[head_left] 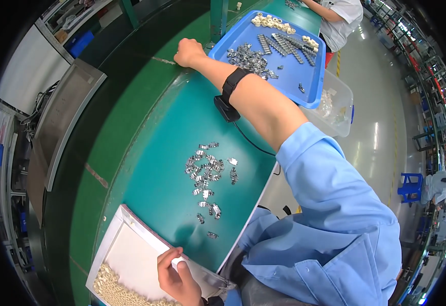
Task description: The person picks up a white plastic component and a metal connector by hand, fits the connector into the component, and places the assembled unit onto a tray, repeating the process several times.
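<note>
My right arm reaches across the green tabletop (151,173) toward the far left. My right hand (188,52) is closed at the table's far edge, left of the blue tray (297,84); whatever its curled fingers hold is hidden. At the bottom, my left hand (179,280) is over the near edge of a white tray (136,247), thumb and fingers apart, with a patch of white showing between them. Small cream pieces (118,288) lie heaped in that tray. Between my hands, small silvery metal clips (202,171) are scattered on the tabletop.
The blue tray bears a pile of metal parts (248,58), rows of joined metal parts (284,45) and cream cylinders (271,21). Below it stands a clear plastic bin (338,109). A cable (253,143) hangs from my wrist device. Another person (340,18) works beyond the tray.
</note>
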`<state>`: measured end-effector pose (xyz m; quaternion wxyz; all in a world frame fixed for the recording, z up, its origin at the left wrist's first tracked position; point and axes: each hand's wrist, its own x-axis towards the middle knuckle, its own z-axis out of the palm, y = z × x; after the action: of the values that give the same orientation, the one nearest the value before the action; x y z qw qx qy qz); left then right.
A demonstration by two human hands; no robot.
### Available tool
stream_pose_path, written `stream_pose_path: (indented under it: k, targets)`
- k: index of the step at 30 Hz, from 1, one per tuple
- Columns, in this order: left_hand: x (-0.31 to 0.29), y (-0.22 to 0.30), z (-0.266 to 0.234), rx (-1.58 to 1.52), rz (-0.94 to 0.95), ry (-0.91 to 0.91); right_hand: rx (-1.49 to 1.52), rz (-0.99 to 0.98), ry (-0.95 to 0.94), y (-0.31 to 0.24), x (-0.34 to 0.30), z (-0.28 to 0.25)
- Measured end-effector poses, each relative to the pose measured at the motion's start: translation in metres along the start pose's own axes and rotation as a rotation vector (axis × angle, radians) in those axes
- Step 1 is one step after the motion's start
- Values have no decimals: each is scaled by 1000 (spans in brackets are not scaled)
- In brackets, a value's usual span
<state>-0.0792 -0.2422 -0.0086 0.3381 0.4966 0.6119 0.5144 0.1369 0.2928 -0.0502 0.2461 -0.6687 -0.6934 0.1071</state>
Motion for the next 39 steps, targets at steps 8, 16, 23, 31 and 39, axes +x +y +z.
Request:
stream_pose_path:
  k: [8,16,23,31,39]
  targets:
    - [3,-9,-15,53,-39,-15,-75,47,37,-2,-3,-7]
    - [-50,-28,-98,339,-34,251,51,-647,-547,-8,-195,-76]
    - [-122,-56,-191,1015,9,516,330,-650,-437,-1,-306,-50]
    - [-174,-52,-221,1388,-164,641,389,-365,-354,-17,-372,-62]
    - [-139,-71,-218,1451,-347,589,417,-428,-346,-25,-387,-76]
